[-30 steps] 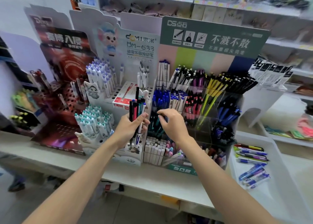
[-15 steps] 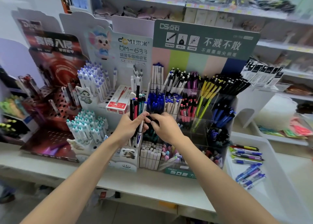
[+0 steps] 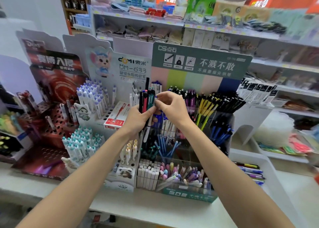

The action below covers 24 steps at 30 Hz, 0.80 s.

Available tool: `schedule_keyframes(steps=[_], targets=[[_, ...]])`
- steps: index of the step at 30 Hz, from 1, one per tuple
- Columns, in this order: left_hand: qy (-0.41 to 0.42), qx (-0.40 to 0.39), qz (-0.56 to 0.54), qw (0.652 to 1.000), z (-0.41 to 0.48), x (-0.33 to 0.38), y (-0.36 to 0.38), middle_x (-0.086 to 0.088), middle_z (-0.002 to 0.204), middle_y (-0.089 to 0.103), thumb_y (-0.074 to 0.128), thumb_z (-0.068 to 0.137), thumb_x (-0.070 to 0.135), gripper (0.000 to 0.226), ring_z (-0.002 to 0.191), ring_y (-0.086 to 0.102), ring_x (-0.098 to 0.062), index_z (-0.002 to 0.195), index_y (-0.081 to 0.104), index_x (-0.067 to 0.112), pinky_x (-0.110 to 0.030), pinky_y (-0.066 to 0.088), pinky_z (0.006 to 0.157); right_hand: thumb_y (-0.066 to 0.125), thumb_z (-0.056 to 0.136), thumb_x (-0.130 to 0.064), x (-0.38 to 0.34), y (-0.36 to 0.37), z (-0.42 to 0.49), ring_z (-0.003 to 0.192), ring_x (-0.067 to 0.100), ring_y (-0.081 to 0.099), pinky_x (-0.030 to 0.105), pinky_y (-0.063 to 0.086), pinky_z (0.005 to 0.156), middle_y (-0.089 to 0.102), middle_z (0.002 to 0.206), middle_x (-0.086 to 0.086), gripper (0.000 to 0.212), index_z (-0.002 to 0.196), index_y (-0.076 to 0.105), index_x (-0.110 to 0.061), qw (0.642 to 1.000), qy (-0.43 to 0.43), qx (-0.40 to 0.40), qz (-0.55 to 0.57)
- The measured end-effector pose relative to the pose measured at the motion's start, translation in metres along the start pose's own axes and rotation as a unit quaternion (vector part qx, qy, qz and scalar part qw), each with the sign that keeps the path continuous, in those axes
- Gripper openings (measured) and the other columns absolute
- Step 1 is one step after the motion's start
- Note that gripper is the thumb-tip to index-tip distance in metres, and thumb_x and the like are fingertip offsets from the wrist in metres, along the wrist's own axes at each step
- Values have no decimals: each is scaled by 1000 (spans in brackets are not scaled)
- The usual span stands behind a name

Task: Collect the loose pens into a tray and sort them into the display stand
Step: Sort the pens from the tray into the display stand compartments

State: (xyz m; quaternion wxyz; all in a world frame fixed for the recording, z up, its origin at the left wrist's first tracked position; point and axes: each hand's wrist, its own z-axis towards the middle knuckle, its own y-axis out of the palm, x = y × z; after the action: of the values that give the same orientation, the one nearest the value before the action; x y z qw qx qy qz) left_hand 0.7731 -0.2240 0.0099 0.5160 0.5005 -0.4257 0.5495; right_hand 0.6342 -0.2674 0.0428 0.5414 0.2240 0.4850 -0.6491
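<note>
My left hand (image 3: 138,118) grips an upright bundle of pens (image 3: 146,101) with black, red and teal barrels, held in front of the display stand (image 3: 200,65). Just to its right, my right hand (image 3: 170,105) has its fingers curled at the top of the bundle and pinches one pen there. The stand's clear compartments (image 3: 222,120) hold sorted blue, black, yellow and purple pens. A white tray (image 3: 269,162) at the lower right holds several loose pens (image 3: 250,172).
White pen stands with capped pens (image 3: 93,96) and a red box (image 3: 115,118) sit to the left, beside a dark red holed display (image 3: 51,124). Store shelves with goods run behind. A white counter edge (image 3: 138,208) lies below the stands.
Both hands have risen. My right hand left the blue pen compartment and came to the top of the bundle in my left hand. The camera tilted upward.
</note>
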Motion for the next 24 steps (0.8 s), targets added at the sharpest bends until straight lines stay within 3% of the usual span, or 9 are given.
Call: schedule_keyframes(steps=[4,6,9,13,15,17,20,22,24], targets=[[6,0,-2,1000,10,6,3,-3,76,75,61,97,24,19,64,68,-15,94,70,7,-26,56,58,70,88,-3,-12,-4,9,71,11,65,14,50,57,70,92,12,14,101,65,-4,1000,11,-10,23],[0,-2,-9,1000,15,6,3,-9,87,77,62,96,26,25,74,72,-21,101,70,4,-29,60,65,70,88,-4,-13,-7,17,73,12,66,19,53,62,69,90,9,13,99,64,-6,1000,6,6,19],[-28,-5,-48,998,20,2,-1,-15,101,75,59,98,20,27,89,75,-27,112,66,-1,-37,62,76,68,88,-5,-15,-24,37,82,15,66,26,57,77,67,90,4,13,100,64,-8,994,-14,105,18],[-41,-9,-59,997,19,-4,-10,-12,105,74,56,100,18,21,83,75,-25,112,65,3,-30,62,66,68,88,-4,-27,-50,65,76,7,61,18,53,73,62,85,-3,12,97,62,-7,962,-77,260,22],[-43,-12,-56,997,19,-7,-11,-11,104,75,56,100,17,20,80,75,-24,113,64,4,-28,60,64,68,87,-5,-25,-48,74,75,5,61,20,53,72,61,82,-9,11,95,61,-9,950,-108,293,-11],[-48,-14,-53,997,20,-8,-10,-11,103,76,56,100,18,21,80,75,-24,114,64,4,-29,60,66,68,87,-5,-14,-36,76,75,2,60,18,53,72,60,81,-10,10,95,61,-7,959,-115,256,-49],[-58,-18,-51,997,21,-10,-10,-9,102,76,57,100,19,20,79,74,-23,112,65,5,-33,61,70,68,88,-9,13,-16,69,80,12,60,25,53,76,64,85,0,8,95,64,-6,974,-100,141,-144],[-64,-23,-50,996,20,-11,-10,-9,102,76,57,99,19,20,79,74,-23,112,66,6,-33,61,70,69,88,-14,28,-8,61,94,18,56,34,47,85,68,89,6,8,93,69,-8,961,-98,87,-244],[-70,-29,-50,996,18,-12,-10,-9,101,76,57,99,19,20,80,74,-24,111,66,6,-32,60,69,68,87,-15,31,-8,56,103,24,53,33,34,87,71,94,6,11,94,74,-9,934,-136,100,-314]])
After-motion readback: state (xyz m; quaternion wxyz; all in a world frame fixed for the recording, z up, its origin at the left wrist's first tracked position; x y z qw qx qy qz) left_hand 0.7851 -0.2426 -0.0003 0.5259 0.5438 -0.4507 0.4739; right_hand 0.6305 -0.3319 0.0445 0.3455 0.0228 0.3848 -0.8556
